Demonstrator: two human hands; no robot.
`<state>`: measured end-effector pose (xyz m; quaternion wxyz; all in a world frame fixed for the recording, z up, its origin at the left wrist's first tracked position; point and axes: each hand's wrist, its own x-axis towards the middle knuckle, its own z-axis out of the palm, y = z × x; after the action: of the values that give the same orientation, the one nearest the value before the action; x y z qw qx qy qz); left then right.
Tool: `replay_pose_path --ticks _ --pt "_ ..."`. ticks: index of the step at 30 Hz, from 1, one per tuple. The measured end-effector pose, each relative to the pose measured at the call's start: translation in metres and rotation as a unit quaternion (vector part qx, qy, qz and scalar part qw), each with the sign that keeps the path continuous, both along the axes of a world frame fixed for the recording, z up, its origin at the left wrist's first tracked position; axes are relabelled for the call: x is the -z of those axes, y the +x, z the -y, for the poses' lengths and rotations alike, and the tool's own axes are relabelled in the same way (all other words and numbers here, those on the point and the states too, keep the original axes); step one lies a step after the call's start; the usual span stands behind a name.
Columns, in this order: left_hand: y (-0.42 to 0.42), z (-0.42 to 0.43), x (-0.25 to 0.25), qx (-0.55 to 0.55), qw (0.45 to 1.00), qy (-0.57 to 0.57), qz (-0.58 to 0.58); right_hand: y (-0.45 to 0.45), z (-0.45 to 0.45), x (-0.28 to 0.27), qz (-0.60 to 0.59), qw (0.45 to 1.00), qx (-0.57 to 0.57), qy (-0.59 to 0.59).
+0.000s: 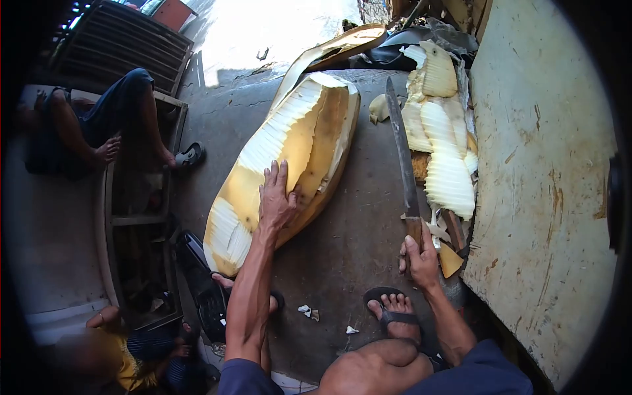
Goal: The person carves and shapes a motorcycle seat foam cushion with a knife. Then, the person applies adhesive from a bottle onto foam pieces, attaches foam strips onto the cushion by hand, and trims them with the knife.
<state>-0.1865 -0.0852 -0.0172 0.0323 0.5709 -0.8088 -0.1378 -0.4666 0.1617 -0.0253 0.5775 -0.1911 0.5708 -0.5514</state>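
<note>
A large yellowish foam block (pixel 263 178) with white, ridged cut areas lies at a slant on the dark floor, left of centre. My left hand (pixel 277 201) rests on its upper face, fingers stretched out and somewhat apart. On the right, my right hand (pixel 420 260) is wrapped round the wooden handle of a long knife (pixel 403 148), its dark blade pointing up and away from me. The blade is apart from the block. Beyond the knife lie cut foam pieces (pixel 446 158) with ridged white surfaces.
A worn pale board (pixel 540 171) stands along the right side. Two people, one with bare legs (pixel 69 128) and one in yellow (pixel 135 362), are at the left by a wooden frame (pixel 138 220). Small white scraps (pixel 308 311) lie near my sandalled feet.
</note>
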Motion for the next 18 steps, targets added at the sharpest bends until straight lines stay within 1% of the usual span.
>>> replay_pose_path --ticks 1,2,3,4,5,6,7,8,9,10,11,12,13,14,15,16,17,18 --pt "0.008 0.004 -0.004 0.031 0.989 -0.059 -0.132 -0.009 0.000 -0.003 -0.010 1.000 -0.004 -0.020" --pt "0.011 0.003 -0.005 0.035 0.989 -0.060 -0.131 -0.014 -0.001 -0.006 -0.008 1.000 -0.001 -0.021" --pt "-0.001 -0.002 -0.032 -0.102 0.977 -0.065 -0.174 -0.020 -0.002 -0.009 -0.035 0.999 0.016 -0.031" --pt "-0.011 -0.007 -0.052 -0.239 0.945 -0.071 -0.214 -0.024 0.000 -0.014 -0.063 0.997 0.030 -0.041" --pt "-0.022 -0.013 -0.056 -0.204 0.938 -0.162 -0.226 -0.027 0.003 -0.023 -0.079 0.993 0.044 -0.072" --pt "-0.046 -0.025 -0.066 -0.187 0.926 -0.185 -0.272 -0.027 0.006 -0.032 -0.078 0.993 0.039 -0.075" --pt "-0.065 -0.038 -0.063 -0.108 0.934 -0.198 -0.276 -0.024 0.010 -0.041 -0.074 0.987 0.088 -0.109" --pt "-0.089 -0.055 -0.078 -0.029 0.945 -0.056 -0.321 -0.022 0.015 -0.049 -0.070 0.978 0.135 -0.145" --pt "-0.100 -0.062 -0.082 0.107 0.967 0.112 -0.204 -0.021 0.018 -0.055 -0.067 0.972 0.133 -0.180" --pt "-0.097 -0.070 -0.071 0.251 0.940 0.189 -0.135 -0.017 0.022 -0.058 -0.068 0.973 0.121 -0.185" --pt "-0.095 -0.064 -0.067 0.337 0.896 0.278 -0.082 -0.012 0.024 -0.062 -0.071 0.969 0.121 -0.203" --pt "-0.091 -0.054 -0.068 0.271 0.888 0.341 -0.148 -0.007 0.027 -0.066 -0.074 0.965 0.119 -0.223" --pt "-0.082 -0.050 -0.065 0.124 0.925 0.276 -0.230 -0.002 0.032 -0.066 -0.055 0.967 0.078 -0.238" --pt "-0.069 -0.045 -0.058 -0.024 0.931 0.204 -0.303 0.006 0.039 -0.059 -0.030 0.973 0.047 -0.224" --pt "-0.050 -0.031 -0.040 -0.088 0.949 0.077 -0.293 0.010 0.048 -0.055 -0.042 0.984 -0.022 -0.170" --pt "-0.025 -0.019 -0.013 -0.155 0.947 -0.049 -0.276 0.013 0.057 -0.053 -0.055 0.988 -0.094 -0.112" --pt "0.003 -0.016 0.019 -0.182 0.965 -0.096 -0.162 0.019 0.067 -0.053 -0.052 0.987 -0.125 -0.089" --pt "0.024 -0.013 0.039 -0.206 0.967 -0.141 -0.046 0.027 0.076 -0.051 -0.049 0.984 -0.155 -0.068"
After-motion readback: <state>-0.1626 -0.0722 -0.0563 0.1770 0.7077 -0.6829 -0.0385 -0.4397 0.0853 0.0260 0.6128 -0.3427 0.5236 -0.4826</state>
